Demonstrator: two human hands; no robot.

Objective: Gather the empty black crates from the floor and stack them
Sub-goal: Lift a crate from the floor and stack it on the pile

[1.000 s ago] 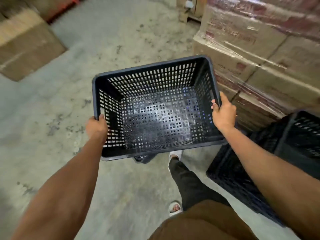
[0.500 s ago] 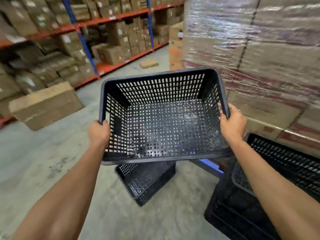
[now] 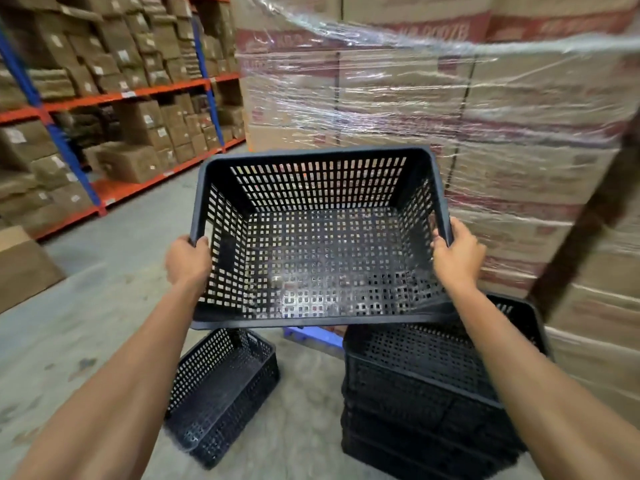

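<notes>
The left hand (image 3: 187,259) and right hand (image 3: 457,255) were clamped on the side rims of an empty black crate (image 3: 318,237), held in the air above the stack (image 3: 433,393) on the floor (image 3: 69,323). It looked light and stiff; the rims gave the surest hold.
</notes>
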